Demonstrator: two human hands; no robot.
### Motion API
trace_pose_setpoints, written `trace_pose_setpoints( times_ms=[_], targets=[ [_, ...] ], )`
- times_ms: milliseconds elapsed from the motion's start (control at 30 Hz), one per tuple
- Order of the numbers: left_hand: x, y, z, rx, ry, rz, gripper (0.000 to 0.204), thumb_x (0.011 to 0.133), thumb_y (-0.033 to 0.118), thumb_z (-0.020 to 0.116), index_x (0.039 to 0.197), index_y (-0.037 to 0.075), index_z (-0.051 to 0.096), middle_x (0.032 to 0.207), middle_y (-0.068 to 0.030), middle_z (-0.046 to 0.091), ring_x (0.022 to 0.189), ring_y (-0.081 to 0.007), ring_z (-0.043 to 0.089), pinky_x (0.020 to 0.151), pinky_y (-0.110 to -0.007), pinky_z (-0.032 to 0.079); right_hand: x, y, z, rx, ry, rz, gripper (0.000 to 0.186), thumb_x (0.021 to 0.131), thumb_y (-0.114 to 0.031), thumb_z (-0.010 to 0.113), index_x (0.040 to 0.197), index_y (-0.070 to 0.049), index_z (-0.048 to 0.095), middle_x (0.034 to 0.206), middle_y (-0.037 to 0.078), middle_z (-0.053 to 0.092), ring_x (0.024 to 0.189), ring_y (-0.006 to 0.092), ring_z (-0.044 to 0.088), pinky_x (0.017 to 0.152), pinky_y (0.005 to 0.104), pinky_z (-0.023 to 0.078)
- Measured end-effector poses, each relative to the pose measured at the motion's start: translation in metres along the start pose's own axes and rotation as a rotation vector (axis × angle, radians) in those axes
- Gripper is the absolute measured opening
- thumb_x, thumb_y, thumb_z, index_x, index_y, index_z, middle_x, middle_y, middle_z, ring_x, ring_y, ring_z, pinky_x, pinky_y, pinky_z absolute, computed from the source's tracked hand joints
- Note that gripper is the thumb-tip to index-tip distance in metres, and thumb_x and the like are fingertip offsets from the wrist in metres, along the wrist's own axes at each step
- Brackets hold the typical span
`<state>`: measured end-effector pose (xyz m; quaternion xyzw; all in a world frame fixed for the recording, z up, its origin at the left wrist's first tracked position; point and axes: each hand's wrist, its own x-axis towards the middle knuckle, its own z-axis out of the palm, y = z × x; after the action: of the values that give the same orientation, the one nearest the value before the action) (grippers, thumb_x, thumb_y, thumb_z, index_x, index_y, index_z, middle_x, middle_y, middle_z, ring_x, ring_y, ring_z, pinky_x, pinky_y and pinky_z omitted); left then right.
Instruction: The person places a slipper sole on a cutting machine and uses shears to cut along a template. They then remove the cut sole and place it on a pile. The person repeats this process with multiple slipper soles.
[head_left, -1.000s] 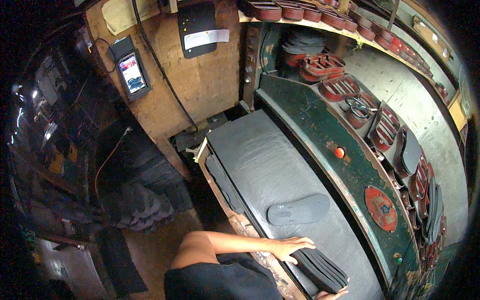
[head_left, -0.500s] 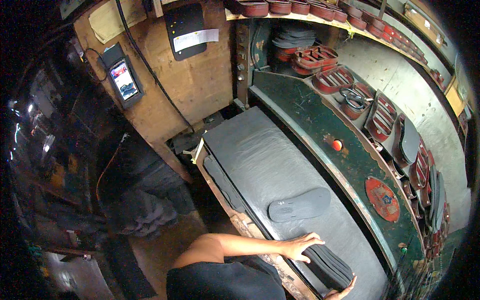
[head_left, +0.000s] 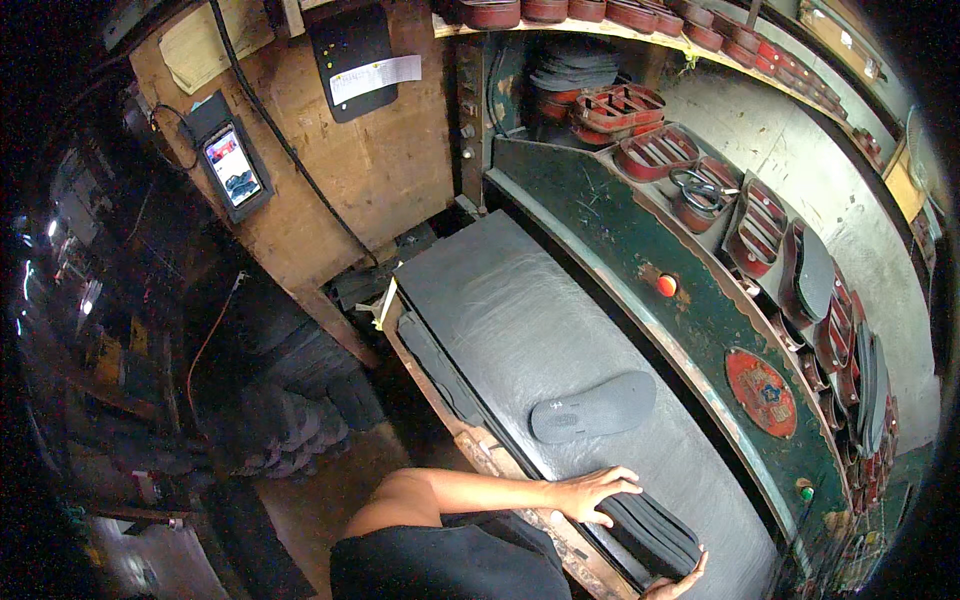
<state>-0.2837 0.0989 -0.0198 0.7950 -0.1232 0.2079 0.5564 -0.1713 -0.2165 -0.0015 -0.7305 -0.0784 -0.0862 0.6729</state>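
Both my hands are on a stack of black shoe soles (head_left: 650,528) lying on its side along the near part of the dark sheet-topped bench (head_left: 500,290). My left hand (head_left: 597,493) grips the far end, thumb on one side and fingers curved over the other. At the near end, my right hand (head_left: 682,580) has its fingers against the stack; the rest of this hand is cut off by the lower edge. A single black sole (head_left: 592,407) lies flat just beyond my left hand, with a small pale mark at its left end.
Right of the bench stands a green machine body (head_left: 620,240) with an orange button (head_left: 667,286) and a red oval plate (head_left: 760,392). Red sole-shaped cutting dies (head_left: 657,152) line its ledge, scissors (head_left: 702,190) among them. A phone (head_left: 232,166) hangs on the wooden board (head_left: 290,170).
The whole view has shifted slightly, with the surroundings now a little further left. Both hands keep their hold on the stack, which looks almost unmoved on the bench.
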Motion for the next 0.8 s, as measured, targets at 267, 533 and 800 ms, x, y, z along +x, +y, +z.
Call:
trace_pose_setpoints(
  times_ms=[267,533,800],
  targets=[
    [0.004,0.005,-0.006,-0.043,-0.01,-0.009,0.086,0.072,0.017,0.086,0.145,0.008,0.042,0.138,-0.017,0.043,0.128,-0.0371,0.046,0.11,-0.046,0.039,-0.003,-0.019,0.01,0.251,-0.001,0.207,0.063,0.099,-0.05,0.049,0.144,-0.006,0.046,0.14,0.017,0.052,0.125,0.0338,0.051,0.104,0.0522,0.043],
    [0.007,0.003,0.017,-0.252,0.218,-0.868,0.065,0.089,0.038,0.076,0.136,0.004,0.046,0.13,-0.0171,0.055,0.123,-0.0267,0.052,0.106,-0.038,0.042,0.026,-0.014,0.034,0.435,0.234,-0.001,0.072,0.103,-0.051,0.044,0.156,-0.007,0.025,0.155,0.022,0.035,0.147,0.0367,0.028,0.12,0.0561,0.018],
    [0.037,0.018,-0.057,0.448,0.087,-0.396,0.048,0.09,0.037,0.07,0.123,0.003,0.06,0.124,-0.0238,0.058,0.117,-0.0418,0.055,0.097,-0.05,0.045,-0.009,0.003,0.089,-0.228,-0.022,-0.039,0.065,0.093,-0.013,0.064,0.15,0.0,0.036,0.155,0.017,0.037,0.146,0.0304,0.032,0.122,0.0437,0.019]
  ],
)
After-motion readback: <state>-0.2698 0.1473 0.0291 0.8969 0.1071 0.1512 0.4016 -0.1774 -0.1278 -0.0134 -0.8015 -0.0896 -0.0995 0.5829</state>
